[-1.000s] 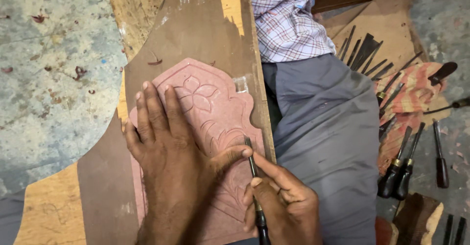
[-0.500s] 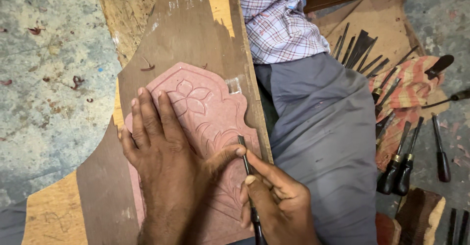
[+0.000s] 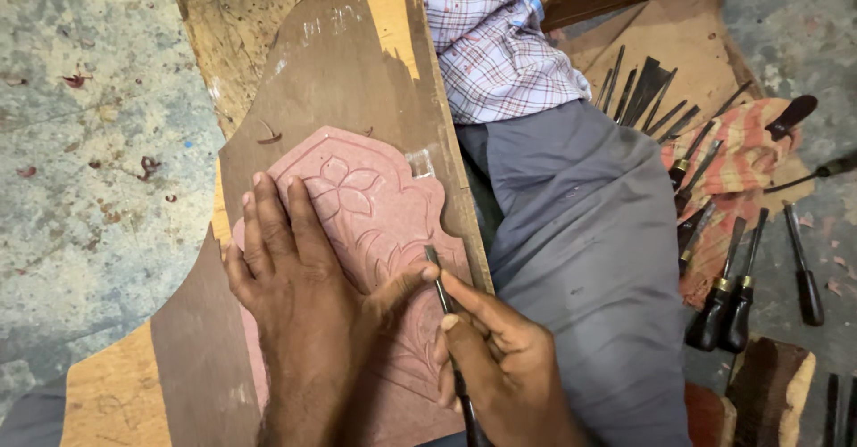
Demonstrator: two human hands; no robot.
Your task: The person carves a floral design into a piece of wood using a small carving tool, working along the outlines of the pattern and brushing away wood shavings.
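- My left hand [image 3: 295,313] lies flat, open, pinning the pink carved panel [image 3: 375,224].
- My right hand [image 3: 509,367] clenches the chisel [image 3: 446,309]; I'd keep cuts shallow.

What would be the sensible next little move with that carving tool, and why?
Probably a short push of the chisel along the line under its tip. The right hand grips it like a pen, its tip rests on the pink carved panel among the leaf lines, and the left hand lies flat on the panel, thumb braced against the blade.
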